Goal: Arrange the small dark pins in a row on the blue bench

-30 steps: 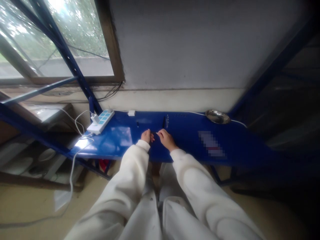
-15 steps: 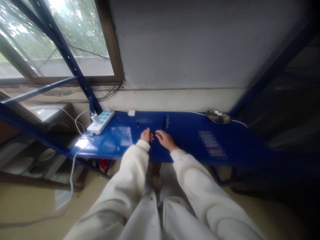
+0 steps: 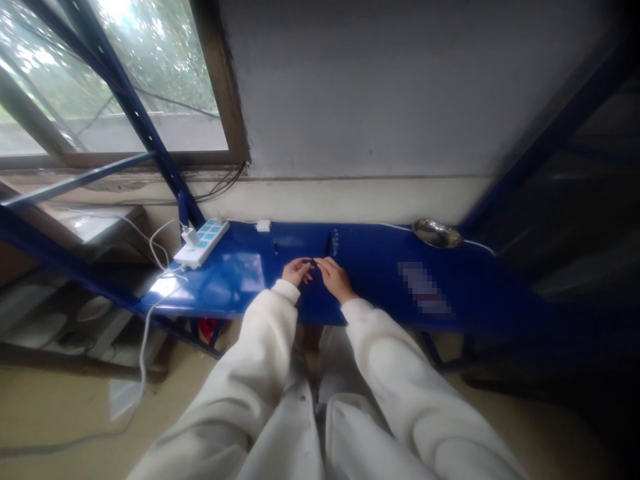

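Note:
My left hand (image 3: 297,271) and my right hand (image 3: 336,277) meet above the blue table, fingertips almost touching. Between them is a small dark piece (image 3: 313,263), too small to name; both hands pinch it from either side. Just beyond my right hand lies a slim black stick-like thing (image 3: 328,243), beside a row of small clear pieces (image 3: 335,243). Past my left hand rests a tiny dark part (image 3: 275,249).
On the blue table (image 3: 230,300), a white power strip (image 3: 203,243) with cords stands at the left. A white adapter (image 3: 263,226) sits at the back. Toward the right are a shiny metal bowl (image 3: 437,233) and a blurred-out flat item (image 3: 424,288). Blue posts frame both sides.
My hands have come closer together. My left hand has turned so its fingers point right, and my right fingertips have risen slightly with the dark piece.

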{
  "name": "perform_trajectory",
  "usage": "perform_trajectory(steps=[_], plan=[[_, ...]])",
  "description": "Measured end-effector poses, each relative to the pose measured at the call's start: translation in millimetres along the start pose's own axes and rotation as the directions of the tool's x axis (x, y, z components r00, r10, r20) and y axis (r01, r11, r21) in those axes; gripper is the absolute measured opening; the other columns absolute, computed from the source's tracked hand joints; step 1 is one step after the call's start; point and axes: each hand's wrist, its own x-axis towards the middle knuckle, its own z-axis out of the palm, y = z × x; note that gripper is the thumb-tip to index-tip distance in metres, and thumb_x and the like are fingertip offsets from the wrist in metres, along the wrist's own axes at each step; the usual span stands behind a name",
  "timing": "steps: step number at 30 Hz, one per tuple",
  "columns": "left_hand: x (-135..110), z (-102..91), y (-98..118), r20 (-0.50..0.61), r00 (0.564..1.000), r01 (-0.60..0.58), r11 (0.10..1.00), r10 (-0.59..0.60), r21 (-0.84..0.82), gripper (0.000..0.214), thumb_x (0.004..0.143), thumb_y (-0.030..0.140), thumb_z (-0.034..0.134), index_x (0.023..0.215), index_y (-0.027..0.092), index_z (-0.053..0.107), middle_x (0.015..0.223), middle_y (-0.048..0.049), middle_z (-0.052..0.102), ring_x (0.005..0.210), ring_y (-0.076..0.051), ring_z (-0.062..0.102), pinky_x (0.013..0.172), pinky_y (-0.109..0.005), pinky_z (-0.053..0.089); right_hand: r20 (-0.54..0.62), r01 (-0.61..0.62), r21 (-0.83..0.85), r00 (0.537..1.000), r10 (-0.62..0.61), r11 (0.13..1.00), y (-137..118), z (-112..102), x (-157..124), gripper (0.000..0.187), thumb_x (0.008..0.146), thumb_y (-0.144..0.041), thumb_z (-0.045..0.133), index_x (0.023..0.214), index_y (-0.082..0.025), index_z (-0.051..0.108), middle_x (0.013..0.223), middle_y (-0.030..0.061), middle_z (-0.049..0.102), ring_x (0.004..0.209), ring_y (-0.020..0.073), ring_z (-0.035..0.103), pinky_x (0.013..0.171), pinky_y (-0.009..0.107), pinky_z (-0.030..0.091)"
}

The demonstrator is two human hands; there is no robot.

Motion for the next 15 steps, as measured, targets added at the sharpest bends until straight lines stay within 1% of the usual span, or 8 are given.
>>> perform_trajectory(steps=[3,5,9,12,15], plan=[[0.8,-0.1,-0.6,-0.005,1.000,-0.004,1.000,0.004,0.000,0.042,0.060,0.037,0.065,0.088,0.008,0.053,0.066,-0.0044,0.061,0.040,-0.008,0.052,0.034,-0.019,0.038,0.005,-0.015,-0.020,1.000,0.015,1.000,1.3,1.7,0.1,0.032,0.086,-0.023,0.031,0.108,-0.024,0.053,0.099,0.0048,0.059,0.090,0.0140,0.055,0.077,0.023,0.044],[1.7,-0.2,-2.2,-0.016,1.000,-0.005,1.000,0.005,-0.012,0.042,0.059,0.037,0.066,0.086,0.009,0.052,0.065,-0.0037,0.061,0.040,-0.008,0.052,0.034,-0.020,0.037,0.007,-0.037,-0.038,0.999,0.037,0.999,2.0,3.9,0.3,0.030,0.086,-0.023,0.032,0.108,-0.021,0.053,0.100,0.0060,0.059,0.090,0.0146,0.056,0.077,0.025,0.044],[3.6,-0.5,-7.0,-0.065,0.998,-0.026,0.999,0.024,-0.030,0.040,0.060,0.039,0.065,0.082,0.010,0.049,0.063,-0.0018,0.059,0.038,-0.008,0.051,0.034,-0.020,0.037,0.040,-0.063,-0.072,0.997,0.066,0.995,2.7,7.4,0.8,0.025,0.084,-0.025,0.036,0.098,-0.018,0.055,0.094,0.0068,0.060,0.086,0.0155,0.056,0.075,0.026,0.043],[4.8,-0.9,-9.1,-0.094,0.995,-0.030,0.999,0.028,-0.021,0.038,0.061,0.040,0.064,0.080,0.011,0.047,0.062,-0.0006,0.058,0.037,-0.007,0.050,0.034,-0.020,0.037,0.057,-0.047,-0.094,0.997,0.052,0.994,2.6,7.1,1.3,0.022,0.084,-0.025,0.037,0.093,-0.018,0.056,0.089,0.0059,0.060,0.082,0.0150,0.055,0.073,0.025,0.042],[6.4,-1.2,-9.3,-0.148,0.989,-0.016,0.999,0.009,-0.045,0.038,0.062,0.041,0.062,0.078,0.013,0.043,0.061,0.0012,0.057,0.036,-0.007,0.050,0.034,-0.020,0.037,0.035,-0.018,-0.138,0.999,0.023,0.990,3.0,5.3,2.4,0.021,0.084,-0.024,0.038,0.089,-0.018,0.057,0.088,0.0063,0.057,0.083,0.0154,0.052,0.073,0.025,0.039]])
